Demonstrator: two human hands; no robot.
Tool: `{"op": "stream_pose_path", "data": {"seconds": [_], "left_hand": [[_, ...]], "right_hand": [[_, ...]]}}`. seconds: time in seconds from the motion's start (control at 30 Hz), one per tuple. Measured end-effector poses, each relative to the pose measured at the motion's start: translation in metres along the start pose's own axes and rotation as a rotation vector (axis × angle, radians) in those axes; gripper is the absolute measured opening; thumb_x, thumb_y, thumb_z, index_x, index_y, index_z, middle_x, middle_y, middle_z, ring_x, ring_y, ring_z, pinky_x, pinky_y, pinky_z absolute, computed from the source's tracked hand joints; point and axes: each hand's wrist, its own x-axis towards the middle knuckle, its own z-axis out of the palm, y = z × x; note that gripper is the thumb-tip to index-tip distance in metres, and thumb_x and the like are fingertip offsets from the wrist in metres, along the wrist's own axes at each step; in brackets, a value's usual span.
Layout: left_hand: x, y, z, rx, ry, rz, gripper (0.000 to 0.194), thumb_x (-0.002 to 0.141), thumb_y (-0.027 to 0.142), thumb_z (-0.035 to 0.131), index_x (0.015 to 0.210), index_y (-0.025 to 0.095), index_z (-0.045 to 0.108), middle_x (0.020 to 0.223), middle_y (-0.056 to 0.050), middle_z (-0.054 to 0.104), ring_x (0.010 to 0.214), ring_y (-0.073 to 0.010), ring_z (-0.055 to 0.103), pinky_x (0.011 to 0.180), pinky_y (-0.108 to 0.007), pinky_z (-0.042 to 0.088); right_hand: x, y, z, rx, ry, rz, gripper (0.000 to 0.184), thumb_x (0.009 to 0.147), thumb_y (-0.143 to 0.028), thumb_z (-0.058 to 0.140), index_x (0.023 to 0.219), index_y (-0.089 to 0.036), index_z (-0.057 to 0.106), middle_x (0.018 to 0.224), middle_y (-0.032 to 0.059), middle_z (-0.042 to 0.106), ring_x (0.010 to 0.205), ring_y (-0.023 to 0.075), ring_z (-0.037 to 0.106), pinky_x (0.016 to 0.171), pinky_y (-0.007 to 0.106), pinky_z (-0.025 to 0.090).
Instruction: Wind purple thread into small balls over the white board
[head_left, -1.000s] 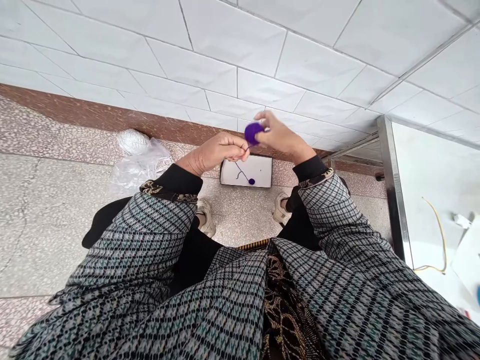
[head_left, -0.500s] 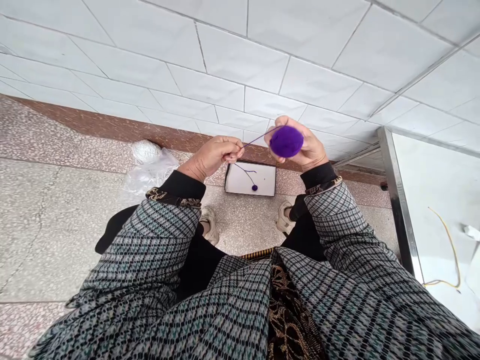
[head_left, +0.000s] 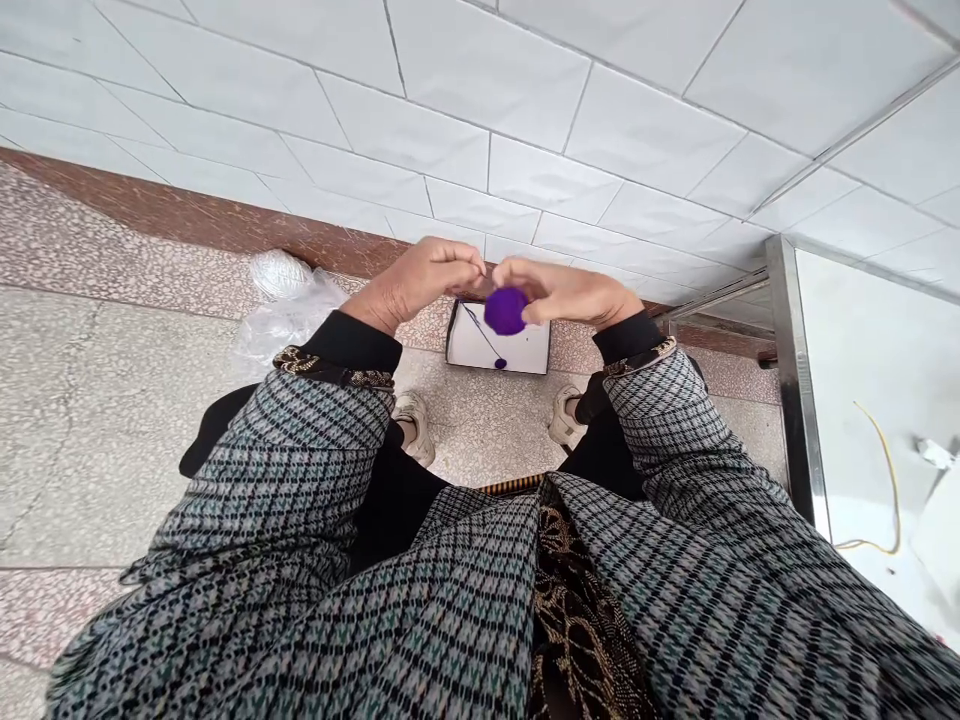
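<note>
A purple ball of yarn [head_left: 505, 311] is gripped by my right hand [head_left: 568, 293], its thumb on the near side and its fingers behind. Close beside it, my left hand [head_left: 429, 278] is closed in a pinch on the purple yarn strand [head_left: 481, 335]; the exact spot between the fingertips is hard to make out. The strand hangs down to a small dark purple ball [head_left: 500, 364] lying in a shallow white box [head_left: 461, 345] with dark edges on the floor. The fingertips of both hands are almost together above that box.
Left of the box, a white yarn ball [head_left: 279, 274] and a crumpled clear plastic bag [head_left: 277, 322] lie on the floor by the wall. A white-topped table [head_left: 847, 340] with a metal edge stands at the right, with a yellow cord [head_left: 894, 480] on it. White tiled wall rises ahead.
My right hand has moved left and turned over with the yarn ball, closing the gap to my left hand. The stretch of yarn between the hands is no longer visible. The view has shifted slightly.
</note>
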Motion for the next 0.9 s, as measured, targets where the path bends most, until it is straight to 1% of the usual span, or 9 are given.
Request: {"op": "stream_pose_path", "data": {"seconds": [0.07, 0.13, 0.27, 0.33, 0.43, 0.5, 0.57, 0.73, 0.9], "left_hand": [[0.001, -0.002, 0.0, -0.023, 0.042, -0.007, 0.02, 0.078, 0.012, 0.057, 0.058, 0.016, 0.059, 0.058, 0.0, 0.045, 0.056, -0.0106, 0.039, 0.062, -0.027, 0.035], [0.0, -0.001, 0.004, -0.039, -0.005, -0.015, 0.023, 0.079, 0.01, 0.056, 0.057, 0.017, 0.058, 0.058, 0.0, 0.046, 0.054, -0.0102, 0.038, 0.061, -0.028, 0.035], [-0.005, 0.008, 0.014, -0.007, -0.213, -0.026, 0.021, 0.08, 0.01, 0.063, 0.06, 0.016, 0.065, 0.06, -0.001, 0.051, 0.055, -0.0105, 0.043, 0.06, -0.028, 0.037], [-0.006, 0.011, 0.015, 0.003, -0.257, -0.018, 0.019, 0.079, 0.012, 0.065, 0.06, 0.016, 0.066, 0.06, -0.001, 0.052, 0.056, -0.0109, 0.045, 0.061, -0.028, 0.037], [-0.004, 0.009, 0.011, -0.021, -0.182, -0.019, 0.015, 0.076, 0.011, 0.063, 0.062, 0.014, 0.067, 0.06, -0.001, 0.052, 0.055, -0.0098, 0.042, 0.059, -0.028, 0.034], [-0.001, 0.004, 0.005, -0.044, -0.093, -0.042, 0.012, 0.074, 0.01, 0.062, 0.064, 0.013, 0.067, 0.06, -0.001, 0.048, 0.054, -0.0092, 0.04, 0.059, -0.027, 0.032], [0.001, -0.001, 0.0, -0.061, -0.02, -0.064, 0.012, 0.074, 0.009, 0.061, 0.063, 0.013, 0.065, 0.06, -0.001, 0.044, 0.057, -0.0098, 0.043, 0.06, -0.027, 0.032], [0.001, -0.007, -0.003, -0.081, 0.005, -0.029, 0.022, 0.08, 0.011, 0.06, 0.059, 0.015, 0.056, 0.062, -0.001, 0.039, 0.059, -0.0103, 0.046, 0.061, -0.027, 0.034], [0.0, -0.003, 0.009, -0.05, -0.184, 0.072, 0.029, 0.082, 0.023, 0.063, 0.056, 0.018, 0.053, 0.055, 0.0, 0.042, 0.052, -0.0079, 0.032, 0.053, -0.026, 0.027]], "right_hand": [[-0.004, -0.001, -0.007, 0.15, 0.119, -0.109, 0.059, 0.079, -0.048, 0.083, 0.12, -0.021, 0.052, 0.105, 0.0034, 0.06, 0.084, 0.0133, 0.058, 0.069, 0.024, 0.049], [-0.003, 0.001, -0.014, 0.25, 0.374, -0.22, 0.058, 0.086, -0.056, 0.073, 0.126, -0.022, 0.048, 0.107, 0.0032, 0.058, 0.086, 0.0127, 0.061, 0.073, 0.025, 0.051], [0.009, 0.007, -0.017, 0.228, 0.743, -0.207, 0.05, 0.094, -0.04, 0.063, 0.136, -0.024, 0.041, 0.108, 0.0012, 0.058, 0.081, 0.0093, 0.063, 0.077, 0.024, 0.053], [0.013, 0.011, -0.012, 0.088, 0.678, -0.053, 0.049, 0.089, -0.027, 0.067, 0.133, -0.023, 0.048, 0.104, 0.0004, 0.06, 0.078, 0.0097, 0.061, 0.073, 0.023, 0.052], [0.011, 0.011, -0.005, -0.068, 0.286, 0.11, 0.04, 0.079, -0.017, 0.075, 0.116, -0.02, 0.06, 0.091, -0.0004, 0.062, 0.079, 0.0122, 0.058, 0.069, 0.021, 0.051], [0.004, 0.009, -0.004, -0.033, 0.046, 0.108, 0.039, 0.076, -0.015, 0.078, 0.112, -0.019, 0.061, 0.089, -0.0003, 0.063, 0.08, 0.0125, 0.058, 0.069, 0.021, 0.052], [-0.004, 0.005, -0.007, 0.076, -0.044, 0.04, 0.041, 0.078, -0.019, 0.08, 0.113, -0.018, 0.06, 0.094, 0.0007, 0.066, 0.082, 0.0119, 0.061, 0.072, 0.022, 0.054], [-0.018, -0.008, -0.012, 0.365, 0.119, -0.194, 0.059, 0.081, -0.05, 0.079, 0.122, -0.019, 0.05, 0.104, 0.0001, 0.065, 0.078, 0.0093, 0.067, 0.072, 0.026, 0.053], [-0.003, -0.016, -0.012, 0.45, 0.601, -0.291, 0.042, 0.088, -0.052, 0.072, 0.111, -0.023, 0.05, 0.103, 0.0012, 0.064, 0.079, 0.0101, 0.065, 0.069, 0.022, 0.055]]}}
